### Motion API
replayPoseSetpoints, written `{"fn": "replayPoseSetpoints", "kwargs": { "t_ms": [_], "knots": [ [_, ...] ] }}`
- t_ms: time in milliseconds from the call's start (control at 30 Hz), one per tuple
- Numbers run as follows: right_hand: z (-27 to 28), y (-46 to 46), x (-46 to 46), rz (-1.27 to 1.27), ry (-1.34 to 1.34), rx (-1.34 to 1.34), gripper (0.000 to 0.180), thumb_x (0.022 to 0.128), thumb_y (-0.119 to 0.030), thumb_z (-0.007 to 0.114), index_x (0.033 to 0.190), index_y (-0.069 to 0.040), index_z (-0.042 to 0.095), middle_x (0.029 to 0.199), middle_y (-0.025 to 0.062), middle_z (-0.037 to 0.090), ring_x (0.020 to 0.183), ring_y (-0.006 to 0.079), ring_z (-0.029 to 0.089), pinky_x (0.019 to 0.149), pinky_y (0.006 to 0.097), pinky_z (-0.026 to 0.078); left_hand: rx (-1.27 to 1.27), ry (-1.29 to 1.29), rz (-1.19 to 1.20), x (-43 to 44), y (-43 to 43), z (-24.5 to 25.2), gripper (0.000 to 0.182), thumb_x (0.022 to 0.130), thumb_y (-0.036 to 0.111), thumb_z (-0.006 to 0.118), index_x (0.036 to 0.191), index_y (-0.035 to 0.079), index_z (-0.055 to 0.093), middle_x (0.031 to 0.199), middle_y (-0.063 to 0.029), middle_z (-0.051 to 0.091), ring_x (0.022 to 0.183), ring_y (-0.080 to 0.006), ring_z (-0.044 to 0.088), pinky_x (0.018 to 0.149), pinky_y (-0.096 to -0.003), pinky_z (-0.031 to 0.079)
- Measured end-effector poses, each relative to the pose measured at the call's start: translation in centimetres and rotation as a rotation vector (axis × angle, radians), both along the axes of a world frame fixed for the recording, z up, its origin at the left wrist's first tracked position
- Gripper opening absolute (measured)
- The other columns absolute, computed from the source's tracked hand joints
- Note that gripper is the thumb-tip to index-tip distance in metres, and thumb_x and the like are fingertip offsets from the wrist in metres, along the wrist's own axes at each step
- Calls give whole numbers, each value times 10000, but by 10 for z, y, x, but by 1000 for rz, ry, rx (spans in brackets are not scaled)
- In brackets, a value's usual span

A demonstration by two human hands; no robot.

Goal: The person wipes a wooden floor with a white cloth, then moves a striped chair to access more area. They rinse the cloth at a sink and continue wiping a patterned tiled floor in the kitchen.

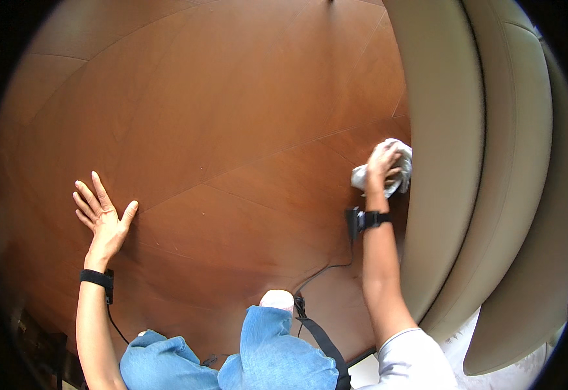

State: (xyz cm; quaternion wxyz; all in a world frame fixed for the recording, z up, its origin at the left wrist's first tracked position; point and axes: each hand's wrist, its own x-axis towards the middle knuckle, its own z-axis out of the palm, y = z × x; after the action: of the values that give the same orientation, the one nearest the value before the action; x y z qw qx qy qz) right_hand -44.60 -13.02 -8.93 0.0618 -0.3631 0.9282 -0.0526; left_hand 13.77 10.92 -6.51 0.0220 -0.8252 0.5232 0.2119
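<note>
My right hand (pixel 384 163) presses on a crumpled white cloth (pixel 401 148), which lies on the reddish-brown floor (pixel 245 122) right beside the base of a beige upholstered sofa (pixel 440 161). The fingers are somewhat blurred and rest over the cloth. Well to the left, my left hand (pixel 104 212) has its fingers spread, palm down on or just above the same floor, and holds nothing. Each wrist carries a black strap with a small device and a cable.
The curved sofa runs down the whole right side. My knees in blue jeans (pixel 284 346) are at the bottom, with a black cable (pixel 325 267) and a black strap (pixel 325 341) beside them. A dark object (pixel 45 346) stands at the lower left.
</note>
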Motion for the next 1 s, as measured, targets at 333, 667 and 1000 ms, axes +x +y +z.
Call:
{"fn": "replayPoseSetpoints", "kwargs": {
  "t_ms": [333,667,1000],
  "knots": [
    [26,-139,26,1196,1827,815,234,994,-213,473,1058,-128,682,974,58,616,1086,264,538,1022,621,336,69,-14,2,2,-2,1,1163,894,605,656,1601,197,-172,1608,-253,-301,1484,-495,-232,1155,-693,-57],
    [-36,-268,137,1373,1276,-122,614,1016,-439,437,1527,-107,355,1602,170,235,1505,334,190,1221,535,117,-4,-25,-20,1,-1,1,1169,885,599,672,1602,222,-169,1616,-259,-277,1488,-494,-225,1157,-692,-57],
    [36,48,306,1801,-610,15,614,906,4,556,1499,-94,432,1581,185,374,1496,359,288,1220,543,185,46,-30,15,1,0,-1,1160,897,627,641,1595,227,-196,1607,-244,-311,1485,-474,-255,1155,-691,-65]
  ]
}}
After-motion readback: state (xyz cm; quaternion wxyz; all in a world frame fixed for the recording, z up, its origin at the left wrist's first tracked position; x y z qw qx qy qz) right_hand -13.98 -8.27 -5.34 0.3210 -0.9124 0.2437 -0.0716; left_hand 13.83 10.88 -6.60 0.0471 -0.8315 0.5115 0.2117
